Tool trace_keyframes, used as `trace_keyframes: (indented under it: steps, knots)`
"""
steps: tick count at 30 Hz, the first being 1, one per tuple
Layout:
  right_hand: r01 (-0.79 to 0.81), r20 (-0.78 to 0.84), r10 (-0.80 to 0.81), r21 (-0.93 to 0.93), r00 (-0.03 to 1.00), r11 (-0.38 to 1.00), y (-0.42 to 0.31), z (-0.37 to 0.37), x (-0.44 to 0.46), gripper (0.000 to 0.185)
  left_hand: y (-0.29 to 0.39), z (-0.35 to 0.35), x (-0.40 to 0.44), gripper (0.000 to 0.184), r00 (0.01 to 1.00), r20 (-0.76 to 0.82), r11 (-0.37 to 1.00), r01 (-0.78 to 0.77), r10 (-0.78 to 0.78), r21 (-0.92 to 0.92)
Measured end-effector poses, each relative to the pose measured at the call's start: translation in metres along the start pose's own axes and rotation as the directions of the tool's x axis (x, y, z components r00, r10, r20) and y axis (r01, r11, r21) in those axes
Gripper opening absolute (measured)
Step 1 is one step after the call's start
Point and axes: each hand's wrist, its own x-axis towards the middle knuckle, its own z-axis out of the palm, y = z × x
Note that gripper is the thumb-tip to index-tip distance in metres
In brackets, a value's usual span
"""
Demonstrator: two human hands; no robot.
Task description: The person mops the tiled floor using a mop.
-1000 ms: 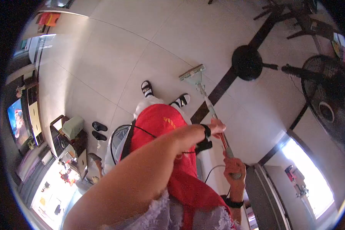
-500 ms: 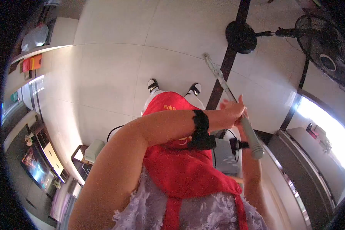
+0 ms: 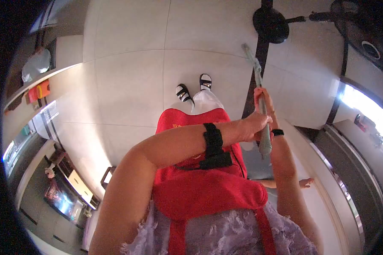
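Note:
A long pale green pole (image 3: 264, 138) runs up and down the view right of centre, its thick rounded end close to me. Toward the floor it thins, past a twisted section (image 3: 256, 63); I cannot tell what kind of tool it is. My left hand (image 3: 254, 126), its arm crossing in front of my red apron (image 3: 208, 187), is wrapped round the pole near the thick end. Farther along, my right hand (image 3: 264, 101) is closed round it too. Black straps sit on both of my forearms or wrists.
A black standing fan (image 3: 271, 25) is at the upper right, its base on the tiled floor (image 3: 127, 85). Another person's hand (image 3: 306, 182) shows beyond my right arm. A grey cabinet (image 3: 353, 157) lines the right; a lit screen (image 3: 64, 199) is at lower left.
The pole has swung to a more vertical line in view. My right hand has shifted farther along it, away from my left. My feet have moved and the view has shifted.

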Motion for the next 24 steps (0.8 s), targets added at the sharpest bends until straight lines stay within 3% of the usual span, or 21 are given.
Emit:
trace_keyframes:
  steps: [2,5,6,9,10,12,13,14,16,19,21,24]
  knots:
    - [0.068,-0.015,-0.072,-0.202,0.997,0.977,0.003,0.029,0.002,0.012,0.018,-0.017,-0.007,0.022,1.0,-0.009,0.998,-0.013,0.013,0.059]
    - [0.057,-0.218,-0.044,0.051,0.975,0.997,0.047,0.087,0.044,0.013,0.055,-0.079,-0.034,0.023,0.984,-0.008,0.966,-0.171,0.176,0.192]
    - [0.069,-0.152,-0.109,-0.247,0.982,0.966,0.042,0.08,0.047,0.015,0.064,-0.069,-0.051,0.028,0.963,-0.117,0.952,-0.211,0.241,0.221]
    - [0.109,-0.171,-0.154,-0.248,0.973,0.963,0.027,0.036,0.069,0.018,0.058,-0.064,-0.019,0.028,0.967,-0.067,0.948,-0.224,0.244,0.228]
    - [0.125,-0.176,-0.166,-0.224,0.97,0.967,0.029,0.045,0.069,0.018,0.069,-0.076,-0.019,0.027,0.997,0.036,0.97,-0.075,0.069,0.23]
    - [0.072,-0.196,-0.153,-0.368,0.969,0.927,0.032,0.069,0.079,0.016,0.079,-0.092,-0.029,0.026,0.999,0.02,0.998,0.04,-0.041,0.053]
    - [0.036,-0.201,-0.139,-0.442,0.97,0.896,0.031,0.072,0.085,0.016,0.088,-0.089,-0.045,0.026,0.996,0.014,0.995,0.088,-0.087,-0.048]
    - [0.074,-0.244,-0.204,-0.456,0.948,0.887,0.03,0.074,0.091,0.016,0.091,-0.085,-0.063,0.023,0.999,0.02,0.998,0.035,-0.034,-0.043]
    - [0.141,-0.325,-0.329,-0.49,0.887,0.861,0.039,0.068,0.113,0.015,0.103,-0.094,-0.082,0.022,0.993,0.077,0.987,0.094,-0.085,-0.133]
    - [-0.011,-0.242,-0.335,-0.824,0.91,0.566,0.084,0.066,0.175,0.017,0.135,-0.144,-0.095,0.018,0.99,0.113,0.985,0.098,-0.082,-0.144]
    - [-0.089,-0.152,-0.377,-0.98,0.914,0.178,0.126,0.077,0.211,0.021,0.149,-0.194,-0.112,0.018,0.995,0.085,0.992,0.056,-0.047,-0.115]
    - [-0.154,-0.027,-0.372,-0.936,0.928,-0.315,0.168,0.086,0.224,0.027,0.141,-0.229,-0.127,0.017,0.994,0.021,0.975,0.106,-0.104,-0.193]
